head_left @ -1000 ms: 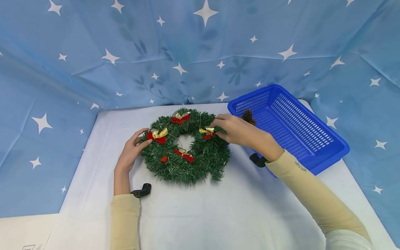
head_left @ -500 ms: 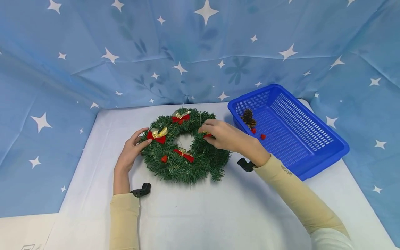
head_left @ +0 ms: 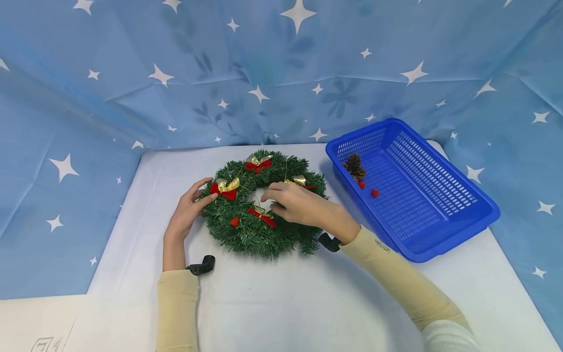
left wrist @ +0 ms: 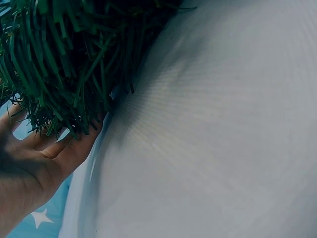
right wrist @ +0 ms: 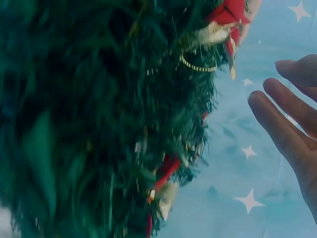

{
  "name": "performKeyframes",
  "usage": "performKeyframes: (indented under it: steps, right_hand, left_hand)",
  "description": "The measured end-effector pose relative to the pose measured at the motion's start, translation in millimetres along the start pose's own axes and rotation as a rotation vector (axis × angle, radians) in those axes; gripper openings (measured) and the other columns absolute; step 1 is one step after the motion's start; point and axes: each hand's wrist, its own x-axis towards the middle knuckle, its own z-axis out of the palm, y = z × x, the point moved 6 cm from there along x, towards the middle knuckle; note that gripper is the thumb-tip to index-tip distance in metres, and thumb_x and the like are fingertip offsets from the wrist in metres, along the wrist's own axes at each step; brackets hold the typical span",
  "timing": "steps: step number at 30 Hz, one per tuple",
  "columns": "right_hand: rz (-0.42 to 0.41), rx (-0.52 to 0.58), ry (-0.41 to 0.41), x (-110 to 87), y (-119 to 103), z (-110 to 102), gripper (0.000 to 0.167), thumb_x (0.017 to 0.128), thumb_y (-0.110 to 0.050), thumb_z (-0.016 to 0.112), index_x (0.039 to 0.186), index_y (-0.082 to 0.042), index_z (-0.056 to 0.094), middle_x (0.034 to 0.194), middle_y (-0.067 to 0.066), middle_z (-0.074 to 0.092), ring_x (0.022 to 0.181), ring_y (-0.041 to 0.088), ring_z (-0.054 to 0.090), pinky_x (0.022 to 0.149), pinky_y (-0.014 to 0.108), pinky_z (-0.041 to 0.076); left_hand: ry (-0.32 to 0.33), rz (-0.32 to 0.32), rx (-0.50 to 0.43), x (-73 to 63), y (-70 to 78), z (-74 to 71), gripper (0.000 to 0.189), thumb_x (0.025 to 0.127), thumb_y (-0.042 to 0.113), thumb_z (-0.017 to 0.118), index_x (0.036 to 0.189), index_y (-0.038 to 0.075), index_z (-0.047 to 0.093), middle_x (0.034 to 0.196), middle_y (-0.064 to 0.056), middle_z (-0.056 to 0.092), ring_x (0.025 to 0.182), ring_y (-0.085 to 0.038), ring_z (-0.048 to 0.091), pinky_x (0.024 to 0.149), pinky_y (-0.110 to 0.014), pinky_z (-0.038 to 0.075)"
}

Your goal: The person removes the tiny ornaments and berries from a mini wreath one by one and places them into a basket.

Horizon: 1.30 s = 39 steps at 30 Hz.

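A round green artificial wreath (head_left: 259,243) lies on the white table in the head view. Red-and-gold bows sit around it: at the left (head_left: 224,189), back, right and front. A small red ornament (head_left: 234,221) rests near the front bow (head_left: 263,218). My left hand (head_left: 185,210) grips the wreath's left edge, thumb on top by the left bow. The left wrist view shows those fingers against the underside of the greenery. My right hand (head_left: 299,201) hovers above the wreath's centre, fingers loosely bent, holding nothing. In the right wrist view its fingers (right wrist: 280,116) are apart from the branches.
A blue plastic basket (head_left: 409,205) stands at the right, close to the wreath. Inside it are pine cones (head_left: 354,167) and small red ornaments (head_left: 375,193). A blue star-patterned cloth (head_left: 281,73) rises behind and beside the table (head_left: 264,303).
My right hand has moved left and towards me, off the right bow, to above the wreath's centre, uncovering the pine cones and red ornaments. My left hand keeps its grip on the wreath.
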Motion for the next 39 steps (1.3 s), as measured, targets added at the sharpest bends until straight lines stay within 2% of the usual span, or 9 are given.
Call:
performKeyframes:
  steps: [3,8,15,23,26,28,32,35,39]
  right_hand:
    - [-0.030,-0.004,0.003,5.1,-5.5,7.0,0.025,0.094,-0.001,0.072,0.119,-0.004,0.072,0.117,0.010,0.068,0.096,0.020,0.069,0.078,0.026,0.057]
    - [-0.087,-0.027,0.011,14.4,-15.1,16.7,0.021,0.094,0.000,0.072,0.115,-0.004,0.072,0.119,0.009,0.069,0.107,0.020,0.068,0.087,0.026,0.058]
    - [-0.098,-0.072,-0.070,32.4,-30.1,27.7,0.022,0.098,-0.004,0.069,0.119,-0.006,0.072,0.116,0.007,0.069,0.105,0.020,0.066,0.093,0.031,0.054]
    - [-0.079,-0.086,-0.179,45.4,-35.6,42.4,0.025,0.100,-0.006,0.066,0.124,-0.008,0.071,0.122,0.007,0.068,0.113,0.020,0.066,0.096,0.027,0.055]
    - [-0.085,-0.097,-0.191,48.1,-36.9,45.2,0.024,0.100,-0.006,0.066,0.123,-0.008,0.072,0.121,0.006,0.069,0.113,0.018,0.067,0.097,0.026,0.054]
    - [-0.089,-0.101,-0.198,49.8,-38.0,46.3,0.023,0.100,-0.006,0.066,0.122,-0.009,0.072,0.120,0.005,0.070,0.112,0.017,0.067,0.096,0.026,0.054]
    - [-0.094,-0.094,-0.219,53.0,-39.6,50.1,0.022,0.100,-0.006,0.066,0.121,-0.009,0.073,0.117,0.004,0.070,0.109,0.016,0.067,0.092,0.025,0.055]
    - [-0.100,-0.104,-0.230,54.8,-40.7,53.9,0.022,0.101,-0.006,0.066,0.121,-0.010,0.073,0.117,0.004,0.071,0.109,0.016,0.067,0.091,0.025,0.055]
    - [-0.115,-0.128,-0.237,56.5,-41.9,58.6,0.024,0.101,-0.007,0.066,0.123,-0.011,0.073,0.119,0.003,0.071,0.112,0.017,0.066,0.091,0.025,0.055]
  left_hand:
    - [-0.004,-0.009,0.004,-6.8,10.9,1.8,0.064,0.104,0.033,0.063,0.162,0.026,0.036,0.169,-0.022,0.018,0.095,-0.020,0.048,0.072,-0.038,0.040]
    - [-0.017,-0.009,-0.013,-17.5,27.0,4.7,0.064,0.105,0.029,0.062,0.162,0.020,0.035,0.169,-0.025,0.016,0.125,-0.035,0.047,0.076,-0.040,0.040]
    - [-0.014,-0.022,-0.017,-18.3,29.2,3.7,0.064,0.104,0.030,0.063,0.161,0.022,0.037,0.168,-0.023,0.020,0.093,-0.018,0.046,0.073,-0.037,0.043]
    - [-0.020,-0.007,-0.023,-17.4,25.6,4.6,0.065,0.104,0.032,0.062,0.162,0.022,0.035,0.168,-0.024,0.019,0.124,-0.043,0.045,0.077,-0.038,0.041]
    - [-0.013,-0.009,-0.015,-13.0,19.4,3.3,0.065,0.104,0.032,0.062,0.162,0.023,0.035,0.169,-0.023,0.019,0.128,-0.040,0.045,0.074,-0.036,0.044]
    - [-0.007,-0.011,-0.011,-6.8,10.3,2.0,0.064,0.104,0.034,0.062,0.162,0.026,0.035,0.169,-0.021,0.019,0.109,-0.038,0.047,0.071,-0.035,0.044]
    - [-0.002,-0.002,-0.031,2.8,-4.1,0.3,0.066,0.103,0.038,0.064,0.162,0.030,0.035,0.170,-0.017,0.016,0.126,-0.039,0.047,0.072,-0.035,0.043]
    - [-0.003,0.010,-0.051,4.0,-6.4,0.6,0.068,0.101,0.040,0.066,0.161,0.030,0.036,0.171,-0.017,0.014,0.151,-0.037,0.030,0.073,-0.034,0.042]
    - [-0.001,0.015,-0.054,1.9,-4.0,1.2,0.068,0.100,0.042,0.067,0.161,0.031,0.037,0.171,-0.017,0.015,0.149,-0.038,0.034,0.071,-0.033,0.041]
